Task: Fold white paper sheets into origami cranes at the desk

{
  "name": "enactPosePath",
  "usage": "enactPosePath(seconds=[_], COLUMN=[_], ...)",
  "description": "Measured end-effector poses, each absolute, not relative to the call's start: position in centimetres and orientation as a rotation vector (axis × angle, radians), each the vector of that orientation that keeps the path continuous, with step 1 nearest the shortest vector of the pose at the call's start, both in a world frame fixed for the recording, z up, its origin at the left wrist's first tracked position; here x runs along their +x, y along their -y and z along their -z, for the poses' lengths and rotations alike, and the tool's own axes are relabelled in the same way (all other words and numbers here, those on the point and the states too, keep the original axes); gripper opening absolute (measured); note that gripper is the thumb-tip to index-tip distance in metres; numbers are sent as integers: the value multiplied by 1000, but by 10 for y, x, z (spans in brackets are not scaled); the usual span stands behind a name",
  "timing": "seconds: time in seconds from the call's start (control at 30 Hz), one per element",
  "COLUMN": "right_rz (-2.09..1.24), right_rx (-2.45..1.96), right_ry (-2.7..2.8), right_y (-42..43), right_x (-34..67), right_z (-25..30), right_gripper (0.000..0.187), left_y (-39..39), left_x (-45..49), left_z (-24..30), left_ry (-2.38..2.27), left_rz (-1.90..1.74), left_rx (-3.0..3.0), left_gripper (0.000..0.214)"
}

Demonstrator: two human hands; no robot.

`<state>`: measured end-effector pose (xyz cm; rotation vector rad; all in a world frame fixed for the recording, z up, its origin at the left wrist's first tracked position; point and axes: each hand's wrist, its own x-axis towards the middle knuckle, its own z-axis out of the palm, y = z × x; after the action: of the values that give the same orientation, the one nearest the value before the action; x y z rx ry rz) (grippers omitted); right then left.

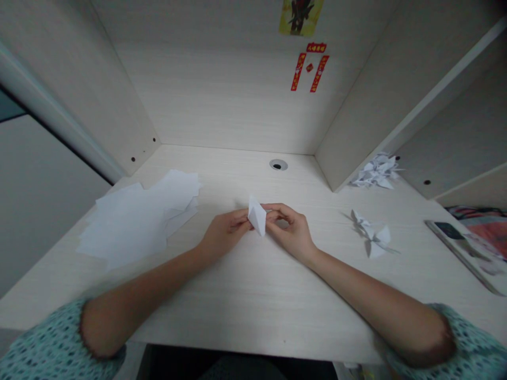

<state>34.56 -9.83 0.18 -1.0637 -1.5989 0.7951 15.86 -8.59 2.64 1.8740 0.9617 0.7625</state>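
Note:
Between my two hands, a small folded piece of white paper (257, 216) is held up just over the middle of the desk. It has a pointed diamond shape with a crease down it. My left hand (224, 232) pinches its left edge between thumb and fingers. On the opposite side, my right hand (291, 229) grips the right edge, its fingertips partly hidden behind the paper. Left of my left hand lies a spread pile of white paper sheets (138, 221). To the right of my right hand are a couple of folded paper figures (372, 235) that look like cranes.
A heap of folded white paper figures (378, 171) sits by the right divider panel (356, 105). A phone (467, 256) lies at the right, near a reddish patterned cloth (489, 235). A round cable hole (278, 165) is at the back of the pale desk (237, 306). Red stickers (316, 47) mark the back wall.

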Motion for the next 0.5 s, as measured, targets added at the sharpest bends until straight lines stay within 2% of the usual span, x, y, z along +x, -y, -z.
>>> enactPosePath(seconds=[0.1, 0.2, 0.27, 0.33, 0.5], right_rz=[-748, -664, -586, -510, -366], right_rx=[-1067, -1066, -1062, -1062, -1046], right_ry=[1606, 1623, 1638, 1682, 1839], right_y=[99, 101, 104, 106, 107], right_x=[345, 343, 342, 342, 343], right_z=[-3, -4, -5, -7, -9], right_gripper=[28, 37, 42, 39, 27], left_y=[90, 95, 97, 98, 99], left_x=[159, 159, 159, 160, 158], left_z=[-24, -21, -21, -23, -25], left_ry=[-1068, -1138, -1110, -1062, -966], left_rz=[-812, -916, -963, -1009, -1199], left_rx=[2075, 2257, 2328, 2379, 2492], left_gripper=[41, 79, 95, 89, 49])
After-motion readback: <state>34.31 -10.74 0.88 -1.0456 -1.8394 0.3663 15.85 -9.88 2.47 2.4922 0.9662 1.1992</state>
